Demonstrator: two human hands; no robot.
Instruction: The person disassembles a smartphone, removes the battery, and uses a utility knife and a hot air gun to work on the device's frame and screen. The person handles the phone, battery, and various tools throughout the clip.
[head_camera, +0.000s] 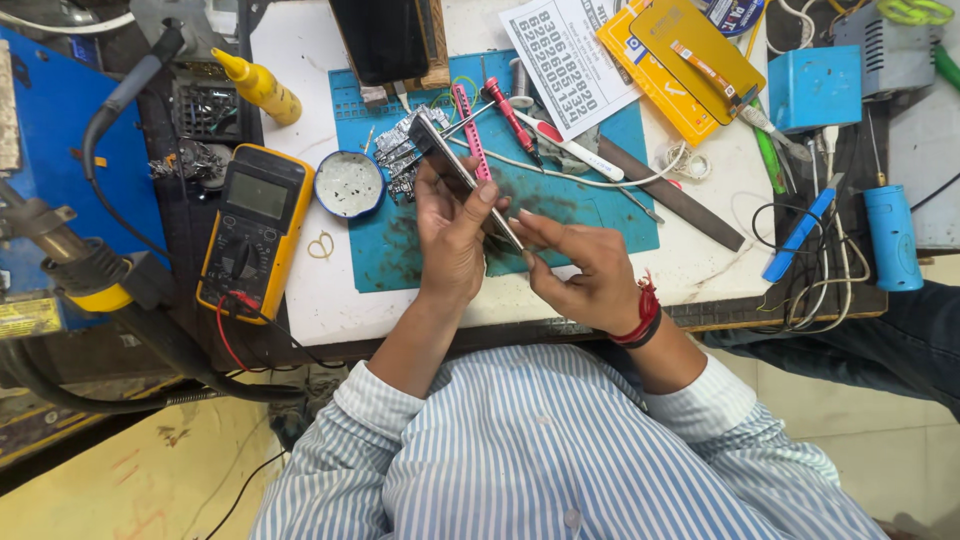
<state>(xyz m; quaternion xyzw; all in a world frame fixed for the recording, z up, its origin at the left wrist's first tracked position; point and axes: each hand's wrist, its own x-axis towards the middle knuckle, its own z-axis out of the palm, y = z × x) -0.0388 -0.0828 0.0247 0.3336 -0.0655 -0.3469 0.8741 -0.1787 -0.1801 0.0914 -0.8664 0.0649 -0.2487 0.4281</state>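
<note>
A blue work mat covers the middle of the white bench. Just left of the mat sits a round tin, then a yellow multimeter, with a yellow squeeze bottle behind them. Right of the mat lie a long metal file, a blue box and a blue screwdriver; a red screwdriver rests on the mat's far edge.

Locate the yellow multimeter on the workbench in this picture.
In the head view, the yellow multimeter lies on the person's left side of the bench, just left of the blue work mat and the small round tin, below the yellow squeeze bottle.
</note>
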